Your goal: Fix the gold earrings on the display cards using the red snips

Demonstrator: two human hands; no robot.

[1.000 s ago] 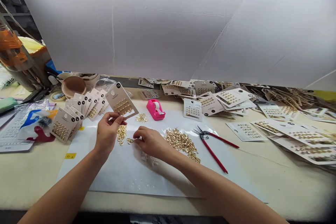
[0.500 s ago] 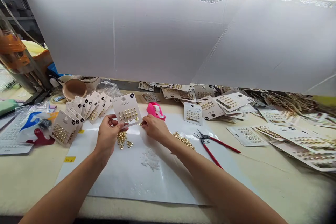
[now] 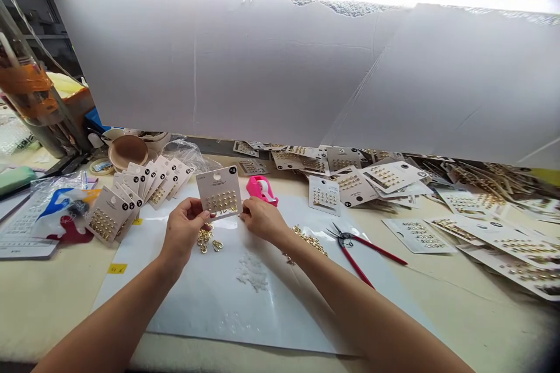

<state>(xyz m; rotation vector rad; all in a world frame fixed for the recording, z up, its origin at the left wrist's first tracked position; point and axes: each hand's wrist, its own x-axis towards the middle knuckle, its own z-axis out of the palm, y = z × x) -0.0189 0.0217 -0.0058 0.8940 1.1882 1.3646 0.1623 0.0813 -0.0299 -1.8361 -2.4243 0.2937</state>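
My left hand (image 3: 186,233) is closed on the lower left corner of an earring card (image 3: 219,180), holding it upright above the white sheet. Rows of gold studs run across the card, with a few gold hoop-like pieces along its bottom row. At the card's lower right edge, the fingers of my right hand (image 3: 265,220) are pinched together. Whatever lies between those fingertips is too small or hidden to make out. Below the card, a small pile of gold rings (image 3: 205,239) lies on the sheet. Another gold pile (image 3: 308,239) is partly behind my right forearm.
Clear small earring backs (image 3: 252,273) are scattered on the white sheet (image 3: 192,297). Red-handled pliers (image 3: 347,239) lie open to the right. A pink tape dispenser (image 3: 261,189) stands behind my right hand. Fanned cards (image 3: 105,213) sit left; stacked cards (image 3: 394,176) fill the back right.
The view has shifted slightly, so the scene sits lower. The card in my left hand is more upright, and my right hand remains at its lower right edge.
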